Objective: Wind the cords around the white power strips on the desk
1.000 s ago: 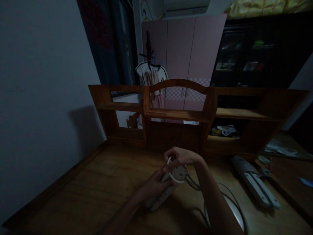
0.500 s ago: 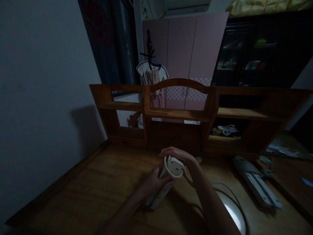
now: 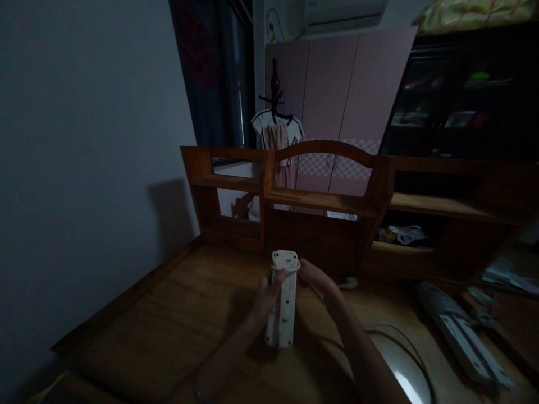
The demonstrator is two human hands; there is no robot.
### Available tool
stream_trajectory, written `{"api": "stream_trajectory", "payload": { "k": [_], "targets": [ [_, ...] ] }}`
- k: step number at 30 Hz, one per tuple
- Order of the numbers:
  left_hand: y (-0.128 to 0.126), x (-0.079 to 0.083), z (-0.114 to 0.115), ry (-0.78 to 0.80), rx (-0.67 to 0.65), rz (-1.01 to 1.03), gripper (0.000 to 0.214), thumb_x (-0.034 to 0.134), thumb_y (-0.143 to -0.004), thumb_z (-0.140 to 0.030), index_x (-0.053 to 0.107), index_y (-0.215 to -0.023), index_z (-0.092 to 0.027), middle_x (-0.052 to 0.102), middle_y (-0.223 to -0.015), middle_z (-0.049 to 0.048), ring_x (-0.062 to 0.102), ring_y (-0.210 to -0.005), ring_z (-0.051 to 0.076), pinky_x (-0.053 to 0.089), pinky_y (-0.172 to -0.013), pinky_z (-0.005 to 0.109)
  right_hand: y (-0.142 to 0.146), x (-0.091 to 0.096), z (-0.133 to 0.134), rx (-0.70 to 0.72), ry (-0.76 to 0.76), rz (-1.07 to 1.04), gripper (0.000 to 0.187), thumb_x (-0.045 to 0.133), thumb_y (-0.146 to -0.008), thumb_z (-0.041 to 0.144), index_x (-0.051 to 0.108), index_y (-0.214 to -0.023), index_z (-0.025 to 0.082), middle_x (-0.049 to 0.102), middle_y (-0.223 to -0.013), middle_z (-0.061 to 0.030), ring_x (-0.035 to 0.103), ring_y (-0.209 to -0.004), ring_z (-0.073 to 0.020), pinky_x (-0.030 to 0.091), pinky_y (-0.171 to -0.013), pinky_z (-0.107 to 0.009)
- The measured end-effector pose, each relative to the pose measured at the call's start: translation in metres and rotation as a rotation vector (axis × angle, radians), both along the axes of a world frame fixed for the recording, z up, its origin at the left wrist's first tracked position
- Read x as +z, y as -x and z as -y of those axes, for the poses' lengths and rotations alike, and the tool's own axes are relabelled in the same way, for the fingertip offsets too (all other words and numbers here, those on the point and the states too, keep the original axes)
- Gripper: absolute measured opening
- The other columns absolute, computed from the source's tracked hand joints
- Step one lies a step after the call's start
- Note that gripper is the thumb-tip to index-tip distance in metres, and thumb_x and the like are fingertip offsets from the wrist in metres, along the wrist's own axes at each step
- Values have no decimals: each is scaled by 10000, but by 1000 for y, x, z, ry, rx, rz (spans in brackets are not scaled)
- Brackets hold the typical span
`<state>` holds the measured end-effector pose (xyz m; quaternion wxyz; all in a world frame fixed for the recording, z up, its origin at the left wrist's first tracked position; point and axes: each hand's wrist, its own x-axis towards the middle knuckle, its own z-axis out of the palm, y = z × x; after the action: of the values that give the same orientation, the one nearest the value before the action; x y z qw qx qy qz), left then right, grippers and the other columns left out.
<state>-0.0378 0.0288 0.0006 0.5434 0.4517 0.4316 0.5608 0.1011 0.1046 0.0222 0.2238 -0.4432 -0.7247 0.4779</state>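
Note:
A white power strip [image 3: 287, 306] stands tilted above the wooden tabletop, its screwed underside towards me. My left hand [image 3: 265, 300] is closed around its left side, with the thumb across the front. Part of the cord [image 3: 396, 327] loops round the strip's upper end, and the rest trails right across the table. At the strip's upper right, my right hand [image 3: 312, 276] is closed on the cord; its fingertips are partly hidden behind the strip. A pale plug [image 3: 349, 283] lies just beyond my right wrist.
Another power strip [image 3: 467, 342] with cord wound round one end lies at the right. A wooden shelf unit [image 3: 320, 196] runs along the back edge, and a wall [image 3: 105, 168] borders the left. Bright light reflects off a round pale surface [image 3: 391, 359] near my right forearm.
The strip has turned more upright, its underside now facing me. My right hand has come down from over its top to its right side. The view has swung slightly left.

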Motion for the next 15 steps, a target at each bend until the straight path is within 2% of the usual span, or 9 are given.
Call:
{"api": "stream_trajectory", "payload": {
  "k": [2,4,9,13,15],
  "targets": [
    [4,0,-4,36,27,23,528,564,-781,-600,664,-927,-103,705,-718,96,652,-561,176,503,-508,236,-3,0,-3,-14,-51,125,282,411,-836,243,573,-631,136,462,-471,29,365,-411,-71,291,-428,-187],
    [8,0,-7,69,-6,74,555,563,-774,-613,685,-924,-93,708,-740,104,651,-569,171,503,-510,231,-8,4,-4,-17,-119,240,286,400,-850,226,611,-681,133,523,-524,3,421,-445,-82,304,-455,-193],
    [19,3,-13,154,-127,205,535,589,-776,-586,686,-1001,-110,718,-810,102,676,-668,180,531,-581,244,-21,21,1,-6,-290,474,205,508,-812,209,702,-790,149,680,-773,-79,609,-720,-156,357,-593,-216],
    [28,6,-19,241,-268,240,400,696,-732,-456,696,-962,-129,722,-887,103,685,-741,184,547,-659,258,-29,30,8,-44,-351,599,258,481,-834,203,728,-902,173,712,-914,-106,650,-852,-193,379,-661,-232],
    [30,6,-19,237,-272,215,339,735,-697,-378,702,-928,-131,723,-888,106,689,-767,206,552,-674,280,-31,34,10,-63,-365,642,268,477,-841,199,730,-927,178,715,-938,-111,659,-871,-197,382,-664,-233]
  ]
}}
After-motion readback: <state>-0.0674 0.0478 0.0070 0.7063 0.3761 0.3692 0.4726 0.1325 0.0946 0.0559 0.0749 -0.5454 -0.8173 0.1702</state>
